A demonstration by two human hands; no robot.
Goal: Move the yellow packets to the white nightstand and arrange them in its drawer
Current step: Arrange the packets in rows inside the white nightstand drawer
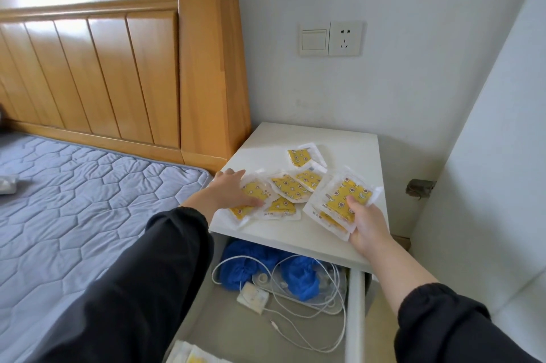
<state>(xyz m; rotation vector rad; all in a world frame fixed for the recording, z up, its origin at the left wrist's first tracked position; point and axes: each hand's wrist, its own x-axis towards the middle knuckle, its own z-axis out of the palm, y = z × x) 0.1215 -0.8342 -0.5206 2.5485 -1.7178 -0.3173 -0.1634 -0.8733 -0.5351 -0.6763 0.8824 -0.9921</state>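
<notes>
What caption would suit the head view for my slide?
Left hand rests on loose yellow packets on the white nightstand; right hand holds a packet stack; drawer open below.

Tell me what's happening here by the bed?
A person is gathering yellow packets scattered on top of the white nightstand. The right hand holds a small stack in its grip, while the left hand rests flat on another packet near the front left corner. A few loose packets lie between them. The drawer below is open, holding blue bundles and white cables.
</notes>
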